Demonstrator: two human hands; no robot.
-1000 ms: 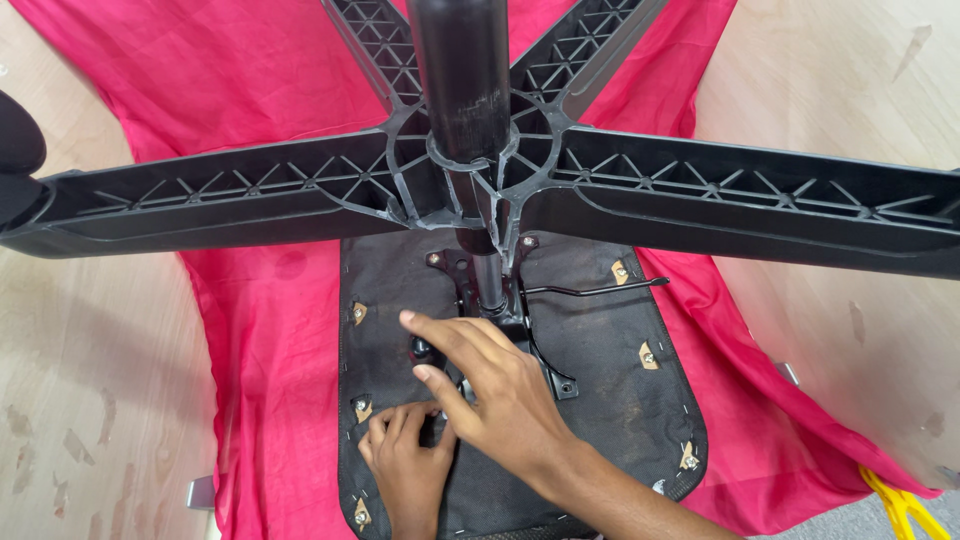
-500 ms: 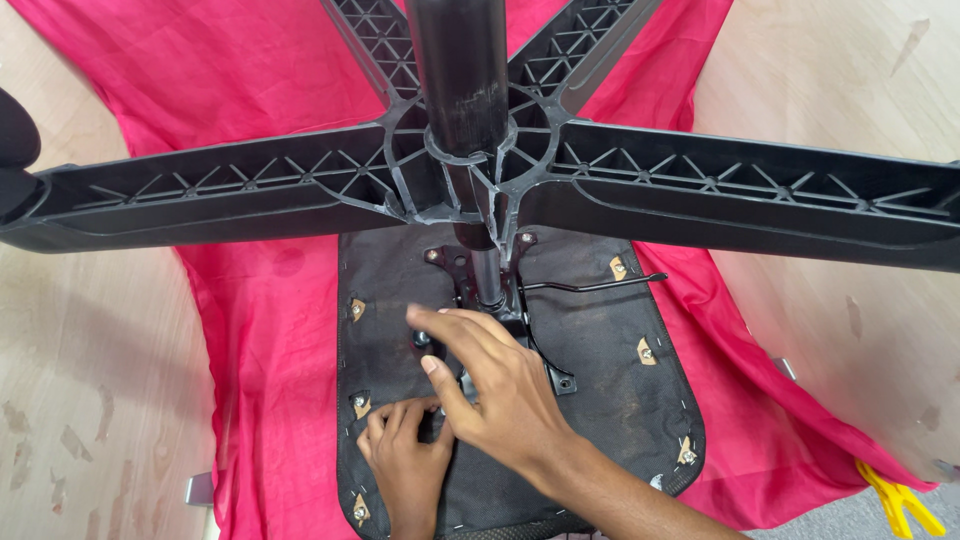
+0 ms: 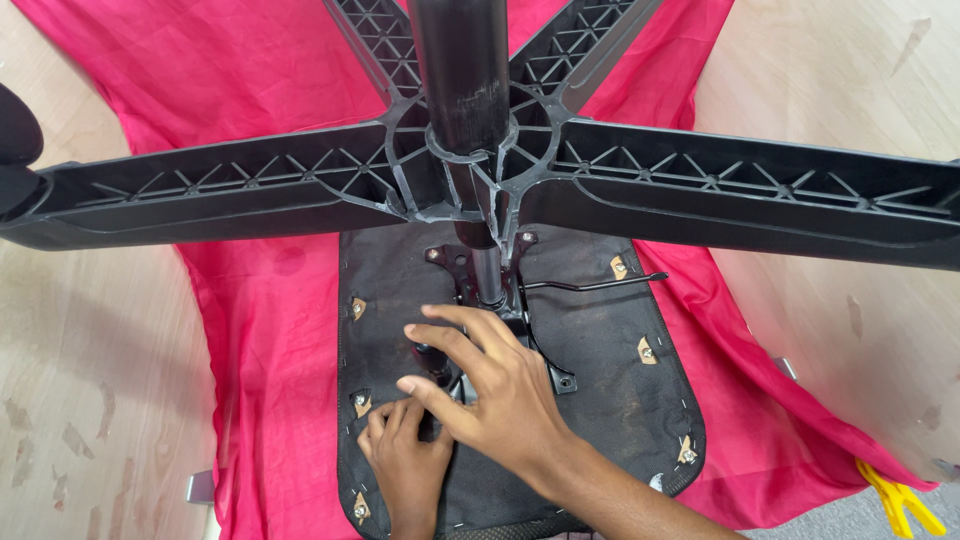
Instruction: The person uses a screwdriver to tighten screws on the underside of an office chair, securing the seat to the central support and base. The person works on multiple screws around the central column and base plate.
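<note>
The right hand, fingers spread, is resting on the seat mechanism at frame centre; the curled left hand is touching its lower-left edge, gripping nothing visible.

Black ribbed chair base – black seat underside – on red cloth, pale wood floor

An upturned office chair fills the frame. Its black seat underside, fabric-covered and stapled round the edge, lies flat at lower centre on a red cloth. A black metal mechanism plate is on the seat's middle, with a thin lever reaching right. From it a column rises toward the camera, carrying a black ribbed star base whose arms span the frame's width. Small torn patches with screws dot the seat.
</note>
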